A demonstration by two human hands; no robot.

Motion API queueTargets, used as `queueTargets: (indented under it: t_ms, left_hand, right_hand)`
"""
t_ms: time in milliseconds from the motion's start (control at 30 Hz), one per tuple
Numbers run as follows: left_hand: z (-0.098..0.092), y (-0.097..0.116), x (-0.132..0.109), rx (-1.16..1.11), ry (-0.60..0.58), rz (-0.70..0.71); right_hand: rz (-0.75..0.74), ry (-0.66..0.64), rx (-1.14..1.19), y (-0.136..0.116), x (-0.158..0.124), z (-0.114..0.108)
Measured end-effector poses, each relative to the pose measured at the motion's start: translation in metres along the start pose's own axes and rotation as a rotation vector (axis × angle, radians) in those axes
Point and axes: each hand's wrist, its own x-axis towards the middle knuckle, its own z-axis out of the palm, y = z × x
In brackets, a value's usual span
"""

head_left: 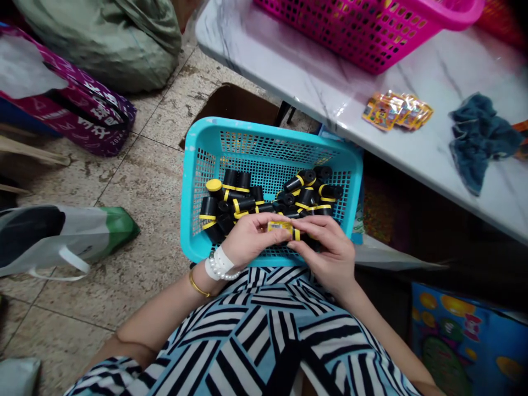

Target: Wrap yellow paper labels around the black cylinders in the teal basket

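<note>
My left hand [249, 237] and my right hand [332, 248] meet over the near rim of a turquoise plastic basket [268, 131]. Between their fingertips is a small black cylinder with a yellow band [296, 235], mostly covered by my fingers. A yellow printed piece, perhaps a sachet or label [279, 225], lies against it under my left thumb. Both hands are closed in a pinch. Several black cylinders with yellow bands [244, 205] lie jumbled in the basket below, some upright and some on their sides.
A marble-patterned table [322, 99] bears a pink basket [355, 38], shiny orange packets [398, 111] and a dark blue cloth scrunchie [480, 135]. A purple bag [88, 118], a green sack [124, 49] and a white-green bag [82, 239] stand on the left floor.
</note>
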Motion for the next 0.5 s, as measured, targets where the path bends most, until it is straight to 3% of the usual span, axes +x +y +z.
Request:
queueTargets:
  t_ms: [133,300,500]
  left_hand:
    - [0.006,0.003,0.001,0.035,-0.007,0.042]
    - [0.005,0.004,-0.003,-0.134,-0.008,-0.080]
    - [0.002,0.001,0.000,-0.006,0.017,-0.059]
  right_hand:
    - [-0.053,0.012,-0.065,0.002,0.003,0.001]
    - [-0.021,0.073,-0.051,0.011,0.004,-0.002]
    - [0.071,-0.037,0.103,0.012,0.000,-0.003]
